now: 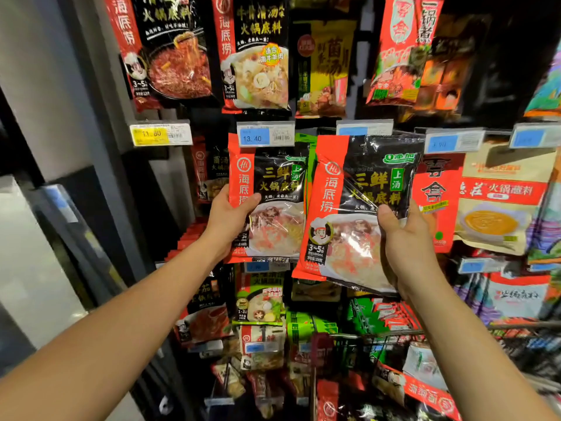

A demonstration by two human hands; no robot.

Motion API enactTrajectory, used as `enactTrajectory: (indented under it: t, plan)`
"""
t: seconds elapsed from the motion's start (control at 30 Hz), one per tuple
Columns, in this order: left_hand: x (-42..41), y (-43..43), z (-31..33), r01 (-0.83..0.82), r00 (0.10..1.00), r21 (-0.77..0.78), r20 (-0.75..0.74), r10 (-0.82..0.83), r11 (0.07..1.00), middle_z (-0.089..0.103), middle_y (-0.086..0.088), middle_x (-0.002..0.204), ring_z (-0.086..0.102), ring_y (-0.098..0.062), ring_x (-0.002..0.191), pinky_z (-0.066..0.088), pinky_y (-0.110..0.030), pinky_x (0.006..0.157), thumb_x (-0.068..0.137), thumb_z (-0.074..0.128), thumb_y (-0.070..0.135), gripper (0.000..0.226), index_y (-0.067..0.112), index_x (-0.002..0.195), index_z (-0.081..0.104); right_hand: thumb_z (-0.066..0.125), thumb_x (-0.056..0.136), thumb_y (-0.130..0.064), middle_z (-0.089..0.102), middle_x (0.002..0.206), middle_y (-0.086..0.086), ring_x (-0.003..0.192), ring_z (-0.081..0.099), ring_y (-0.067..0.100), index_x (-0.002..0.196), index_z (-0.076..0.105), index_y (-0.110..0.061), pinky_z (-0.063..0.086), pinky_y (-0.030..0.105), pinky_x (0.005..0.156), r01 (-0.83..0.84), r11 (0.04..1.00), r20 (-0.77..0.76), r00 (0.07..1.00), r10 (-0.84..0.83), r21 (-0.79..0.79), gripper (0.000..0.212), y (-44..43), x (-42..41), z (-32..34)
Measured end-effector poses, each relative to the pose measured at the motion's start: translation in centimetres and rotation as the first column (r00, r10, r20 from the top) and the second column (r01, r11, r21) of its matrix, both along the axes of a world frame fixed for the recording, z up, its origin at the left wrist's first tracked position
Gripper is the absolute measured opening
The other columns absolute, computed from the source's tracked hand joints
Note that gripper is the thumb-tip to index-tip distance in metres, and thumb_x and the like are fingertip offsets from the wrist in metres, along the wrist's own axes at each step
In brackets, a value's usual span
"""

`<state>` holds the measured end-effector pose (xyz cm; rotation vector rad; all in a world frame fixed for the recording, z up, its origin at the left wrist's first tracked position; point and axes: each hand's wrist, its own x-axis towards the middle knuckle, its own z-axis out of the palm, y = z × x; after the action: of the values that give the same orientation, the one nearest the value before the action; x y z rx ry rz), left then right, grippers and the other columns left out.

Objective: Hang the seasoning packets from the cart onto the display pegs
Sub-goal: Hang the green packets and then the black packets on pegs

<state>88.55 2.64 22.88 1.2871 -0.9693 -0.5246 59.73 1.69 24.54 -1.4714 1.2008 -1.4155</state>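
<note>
At the far left of the display, a yellow price tag (161, 134) reading 11.80 sits at a peg end. Just right of it, the person's left hand (226, 218) grips the left edge of a red-and-black hanging packet (274, 183), thumb across the front, fingers behind. That packet hangs beneath a blue price tag (265, 136) marked 13.40. Next along, a matching second packet (355, 192) is raised against the display. It is slightly tilted, its left edge overlapping the hanging one and its top just under a blue-labelled tag (364, 129). Whether it is on a peg cannot be told. The right hand (406, 241) holds it by the lower right side, thumb on the front, fingers hidden behind. Below the right forearm, the wire cart (394, 333) holds spare packets (391, 312), green and red.
</note>
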Motion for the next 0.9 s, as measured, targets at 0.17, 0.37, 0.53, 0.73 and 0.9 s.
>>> enactTrajectory:
  t: [0.17, 0.37, 0.53, 0.73, 0.9]
  plan:
    - [-0.1, 0.0, -0.5, -0.004, 0.999, 0.012, -0.038, 0.004, 1.000, 0.071, 0.000, 0.106, 0.063, -0.012, 0.088, 0.046, -0.024, 0.072, 0.091, 0.076, 0.027, 0.039, 0.016, 0.126, 0.062, 0.050, 0.108, -0.035, 0.014, 0.170, 0.003, 0.156, 0.018, 0.021, 0.164, 0.019, -0.017, 0.020, 0.037, 0.122, -0.006, 1.000, -0.001, 1.000, 0.006, 0.019, 0.066, 0.2, -0.3, 0.3]
    - [0.0, 0.2, -0.2, -0.019, 0.999, 0.054, -0.042, 0.021, 0.998, 0.070, -0.001, 0.104, 0.063, -0.014, 0.089, 0.047, -0.026, 0.071, 0.091, 0.076, 0.028, 0.037, 0.016, 0.123, 0.063, 0.051, 0.108, -0.035, 0.013, 0.171, 0.002, 0.155, 0.019, 0.020, 0.164, 0.017, -0.017, 0.021, 0.037, 0.123, -0.023, 1.000, 0.037, 0.999, 0.022, 0.020, 0.068, 0.0, 0.0, 0.2]
    - [-0.4, 0.5, 0.1, -0.026, 0.999, 0.063, -0.030, 0.028, 0.998, 0.070, 0.000, 0.105, 0.063, -0.014, 0.089, 0.045, -0.025, 0.064, 0.092, 0.075, 0.027, 0.035, 0.016, 0.123, 0.061, 0.054, 0.104, -0.044, 0.022, 0.169, 0.001, 0.154, 0.025, 0.023, 0.164, 0.020, -0.023, 0.024, 0.048, 0.125, -0.057, 0.998, 0.053, 0.997, 0.056, 0.019, 0.072, -0.3, 0.3, -0.2]
    - [-0.4, 0.6, 0.2, -0.025, 0.993, 0.017, -0.113, 0.026, 1.000, 0.073, -0.002, 0.105, 0.070, -0.018, 0.095, 0.056, -0.031, 0.080, 0.089, 0.078, 0.027, 0.036, 0.018, 0.121, 0.063, 0.052, 0.107, -0.038, 0.014, 0.171, 0.001, 0.156, 0.020, 0.022, 0.165, 0.012, -0.022, 0.023, 0.039, 0.121, -0.067, 0.997, 0.068, 0.996, 0.065, 0.033, 0.071, -0.2, 0.0, -0.3]
    - [-0.4, 0.5, 1.1, -0.005, 0.995, 0.091, -0.097, 0.014, 0.996, 0.069, 0.001, 0.095, 0.060, -0.009, 0.073, 0.044, -0.019, 0.058, 0.090, 0.077, 0.024, 0.034, 0.013, 0.118, 0.063, 0.052, 0.107, -0.038, 0.016, 0.171, 0.002, 0.155, 0.022, 0.023, 0.165, 0.015, -0.021, 0.025, 0.043, 0.124, -0.081, 0.996, 0.084, 0.993, 0.079, 0.020, 0.070, -0.2, -0.2, -0.2]
